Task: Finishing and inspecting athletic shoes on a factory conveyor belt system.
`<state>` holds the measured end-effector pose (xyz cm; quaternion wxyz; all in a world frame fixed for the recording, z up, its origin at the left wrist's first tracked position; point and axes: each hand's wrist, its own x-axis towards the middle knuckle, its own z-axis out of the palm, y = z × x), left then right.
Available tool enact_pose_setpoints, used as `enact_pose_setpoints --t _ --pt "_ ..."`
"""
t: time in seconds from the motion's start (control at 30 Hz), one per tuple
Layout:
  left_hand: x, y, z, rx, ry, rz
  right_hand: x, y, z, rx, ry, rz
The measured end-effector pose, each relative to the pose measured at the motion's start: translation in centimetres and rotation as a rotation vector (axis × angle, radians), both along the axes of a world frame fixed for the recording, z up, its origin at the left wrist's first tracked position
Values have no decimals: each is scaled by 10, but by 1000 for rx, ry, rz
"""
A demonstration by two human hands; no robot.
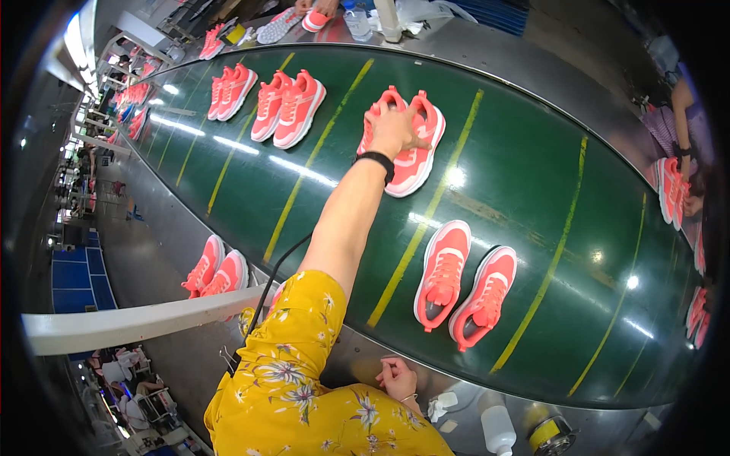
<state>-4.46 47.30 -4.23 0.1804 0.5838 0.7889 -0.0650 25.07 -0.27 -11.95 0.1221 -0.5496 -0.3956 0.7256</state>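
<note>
My left grip point(394, 131) is spanning a coral pair of shoes point(411, 175) on the green conveyor belt point(525, 144) and touching it; the hand is hiding much of the left shoe, so I cannot tell whether it's clasping. My right grip point(398, 378) is curling loosely near the belt's edge, possibly closed, I cannot tell. Rightward of it, a dark round container point(549, 436) is showing a yellow label, its print blurring beyond my reading.

The left arm point(348, 222) stretches from the lower left to the upper middle, the left hand point(395, 129) palm down, fingers spread; the right hand point(398, 378) sits at lower middle, fingers curled
</note>
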Motion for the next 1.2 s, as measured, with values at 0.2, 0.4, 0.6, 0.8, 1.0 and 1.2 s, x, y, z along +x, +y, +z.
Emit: enact_pose_setpoints --t 0.2,0.4,0.6,0.8,1.0,1.2 --pt "-1 -106 4 474 22 29 4 2 -3 8 9 -40" --pt "-7 -229 53 764 -756 342 21 -14 -3 78 40 18" --pt "72 -367 145 402 -1638 752 63 -44 39 500 -80 -67" --pt "122 -482 147 -338 -1858 1078 131 -92 47 695 -307 -452" --pt "148 -559 80 -522 -1631 1397 179 -116 48 868 -563 -341" --pt "145 -595 46 -470 -1528 1470 185 -115 38 983 -677 -83"
